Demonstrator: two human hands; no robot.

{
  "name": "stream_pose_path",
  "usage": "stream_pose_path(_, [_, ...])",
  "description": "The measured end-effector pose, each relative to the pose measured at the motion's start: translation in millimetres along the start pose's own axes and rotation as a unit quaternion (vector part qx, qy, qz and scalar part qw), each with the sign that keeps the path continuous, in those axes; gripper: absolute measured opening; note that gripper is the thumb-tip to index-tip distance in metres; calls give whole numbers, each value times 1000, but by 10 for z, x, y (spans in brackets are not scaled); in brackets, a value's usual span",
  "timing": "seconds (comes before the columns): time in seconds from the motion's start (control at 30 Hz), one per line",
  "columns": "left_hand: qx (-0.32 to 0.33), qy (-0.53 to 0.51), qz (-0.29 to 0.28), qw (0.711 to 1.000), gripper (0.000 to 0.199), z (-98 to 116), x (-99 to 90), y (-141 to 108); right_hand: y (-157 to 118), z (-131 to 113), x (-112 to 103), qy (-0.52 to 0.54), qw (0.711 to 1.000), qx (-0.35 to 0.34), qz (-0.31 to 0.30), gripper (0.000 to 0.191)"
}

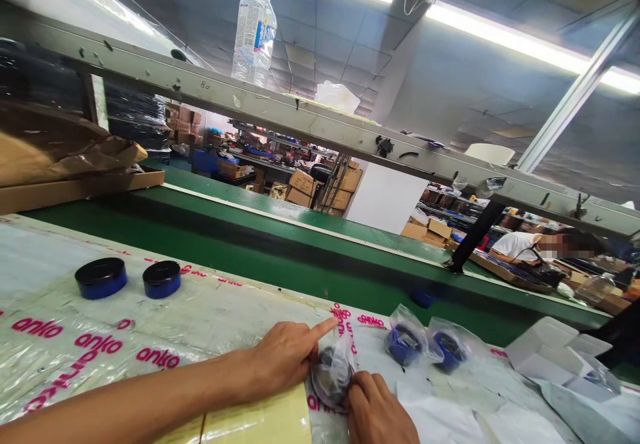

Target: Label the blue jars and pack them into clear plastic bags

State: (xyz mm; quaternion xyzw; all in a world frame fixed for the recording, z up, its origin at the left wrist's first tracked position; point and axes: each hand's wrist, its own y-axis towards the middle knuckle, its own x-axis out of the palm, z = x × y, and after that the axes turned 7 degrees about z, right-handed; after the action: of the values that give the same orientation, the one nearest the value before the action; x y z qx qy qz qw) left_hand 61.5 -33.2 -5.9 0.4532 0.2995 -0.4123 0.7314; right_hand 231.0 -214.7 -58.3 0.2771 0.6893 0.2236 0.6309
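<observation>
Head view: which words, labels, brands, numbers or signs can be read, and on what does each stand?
"anko": repeated in pink on the clear plastic sheet covering the worktable.
"80": faint dark marking on the long grey metal beam.
Blue-and-white label on the clear plastic water bottle: too small and blurred to read.

A: Where's the left hand [283, 357]?
B: Reaching in from the left, forearm [150, 391] low and long, index finger [320, 332] stretched out straight, other fingers [290, 371] curled under.
A: And the right hand [375, 412]?
B: At the bottom edge, just beside the left, fingers [363, 391] bent downward
</observation>
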Motion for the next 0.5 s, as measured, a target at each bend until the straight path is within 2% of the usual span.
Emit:
stream_pose_path(0.07, [-35,-42,3,998,105,8,24,43,43,-14,8,18,999,39,-14,27])
stream_pose_path(0.13, [-110,-120,24,986,105,7,58,104,123,-6,2,69,990,116,-36,21])
stream_pose_path(0.23, [-210,-237,55,947,97,-17,121,222,300,66,5,185,944,262,-84,21])
stream_pose_path(0.37, [-247,-282,86,923,84,-76,192,388,548,181,0,296,867,388,-101,21])
stream_pose_path(0.5, [-245,-308,117,912,78,-80,137,511,714,201,-153,344,820,454,-51,19])
